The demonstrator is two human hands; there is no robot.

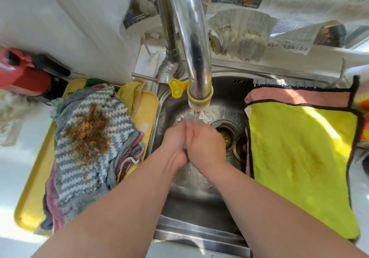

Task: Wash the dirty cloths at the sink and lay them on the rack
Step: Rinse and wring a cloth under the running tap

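Note:
My left hand (175,141) and my right hand (203,143) are pressed palm to palm over the steel sink (191,203), under a thin stream of water from the tap (197,95). No cloth shows between them. A pile of dirty cloths lies on a yellow tray (147,107) left of the sink, topped by a grey-and-white striped cloth (89,143) with a brown stain. On the right, a yellow-green cloth (299,163) with black edging lies spread flat over the sink's right side. A pink cloth (299,96) lies behind it. The rack beneath is hidden.
The sink drain (226,133) lies just right of my hands. A yellow clip (176,87) hangs at the spout. A red appliance (22,73) stands at the far left by the wall. Newspaper sheets (241,35) hang behind the tap. A yellow towel (130,93) lies on the tray's far end.

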